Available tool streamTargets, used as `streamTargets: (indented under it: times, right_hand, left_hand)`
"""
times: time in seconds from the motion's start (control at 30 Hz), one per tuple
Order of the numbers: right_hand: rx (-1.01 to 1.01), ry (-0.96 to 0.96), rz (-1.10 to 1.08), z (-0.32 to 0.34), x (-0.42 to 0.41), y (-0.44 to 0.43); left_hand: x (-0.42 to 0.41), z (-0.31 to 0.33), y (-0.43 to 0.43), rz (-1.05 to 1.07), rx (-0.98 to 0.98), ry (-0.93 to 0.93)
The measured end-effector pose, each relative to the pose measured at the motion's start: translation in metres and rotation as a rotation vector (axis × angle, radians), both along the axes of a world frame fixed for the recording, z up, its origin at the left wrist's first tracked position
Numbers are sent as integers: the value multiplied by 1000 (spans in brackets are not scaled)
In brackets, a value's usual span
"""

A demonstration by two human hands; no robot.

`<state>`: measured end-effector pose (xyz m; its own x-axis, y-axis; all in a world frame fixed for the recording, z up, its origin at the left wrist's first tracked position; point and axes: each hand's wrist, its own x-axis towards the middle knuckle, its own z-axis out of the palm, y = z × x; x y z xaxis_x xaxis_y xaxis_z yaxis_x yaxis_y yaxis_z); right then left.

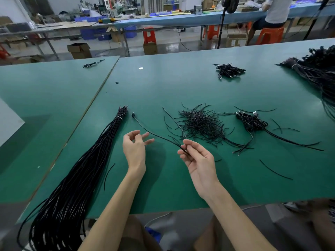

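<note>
Right hand pinches one black cable near the front edge of the table; left hand hovers just beside it, fingers loosely spread, holding nothing. The cable's plug lies beside the tied cable bundle at left; beyond, a heap of short black strands mid-table

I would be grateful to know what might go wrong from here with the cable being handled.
1. The right hand only pinches the cable near one end while the left hand holds nothing, so it may slip.
2. The cable runs close to the pile of short ties; pulling it could snag them.
</note>
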<state>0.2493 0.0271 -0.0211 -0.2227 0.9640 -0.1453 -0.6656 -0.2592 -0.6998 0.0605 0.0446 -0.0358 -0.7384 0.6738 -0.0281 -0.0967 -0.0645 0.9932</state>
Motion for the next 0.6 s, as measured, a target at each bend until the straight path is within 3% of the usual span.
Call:
streamTargets:
  times: [0.13, 0.3, 0.47, 0.6]
  right_hand:
    - [58, -75, 140, 3, -2, -5]
    - [194, -285, 275, 3, -3, -12]
    - [196, -316, 220, 4, 4, -12]
    - [176, -331, 112, 2, 29, -12]
  left_hand:
    - [0, 4, 2, -83, 92, -86]
    - [-23, 12, -2, -149, 265, -516]
    - [-55, 17, -8, -113, 526, -972]
    - [-58, 16, -8, -143, 546, -1010]
